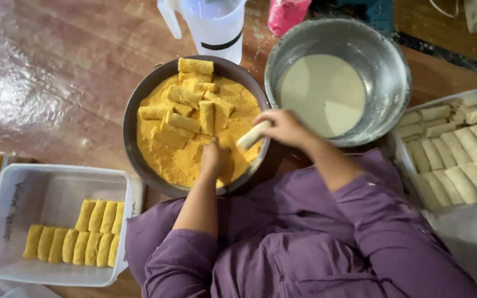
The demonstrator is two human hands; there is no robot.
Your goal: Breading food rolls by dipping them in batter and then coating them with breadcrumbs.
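The pale, batter-wet roll (253, 136) in your right hand (284, 128), grip closed round one end above the near rim of the crumb pan (133, 118), looks soft and slick, so support its middle lightly, while your left hand (212, 159) presses, curled, into the crumbs (164, 160).

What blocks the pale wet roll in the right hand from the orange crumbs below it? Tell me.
Nothing visible. The right hand holds the pale uncoated roll just over bare orange crumbs in the dark round pan.
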